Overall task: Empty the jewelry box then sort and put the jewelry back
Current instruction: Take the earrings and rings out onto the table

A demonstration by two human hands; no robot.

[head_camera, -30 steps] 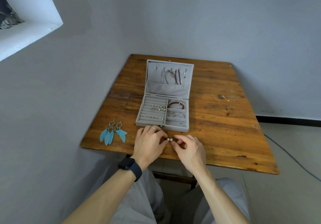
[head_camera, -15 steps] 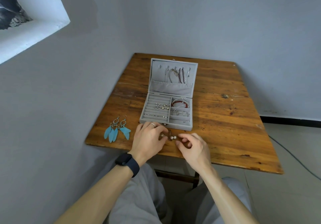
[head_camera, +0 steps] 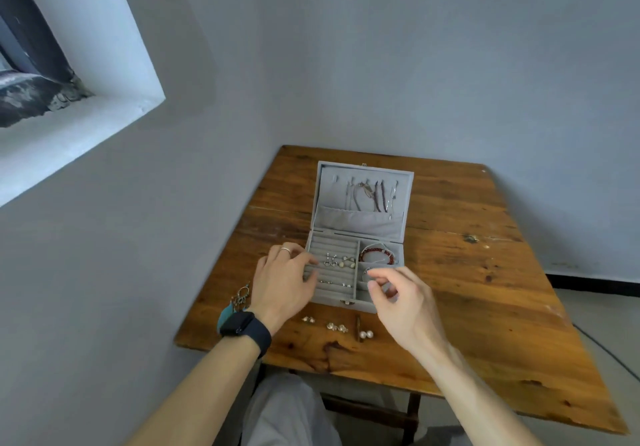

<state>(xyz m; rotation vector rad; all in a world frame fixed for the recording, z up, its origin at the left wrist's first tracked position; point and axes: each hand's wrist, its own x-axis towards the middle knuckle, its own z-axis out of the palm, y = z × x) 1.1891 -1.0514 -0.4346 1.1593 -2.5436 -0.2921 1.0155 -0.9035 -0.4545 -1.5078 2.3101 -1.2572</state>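
Overlapping feather earrings (head_camera: 240, 299), relaxed left hand (head_camera: 280, 283) touches jewelry box (head_camera: 333, 298) (right hand (head_camera: 406, 304) hovers empty).

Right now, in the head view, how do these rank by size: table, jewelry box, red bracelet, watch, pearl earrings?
1. table
2. jewelry box
3. red bracelet and watch: they look alike, and the watch is nearer, so they are unranked
4. pearl earrings

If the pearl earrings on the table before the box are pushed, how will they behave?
The pearl earrings look round, so they may roll on the flat table. They look small, so probably light and easy to scatter.
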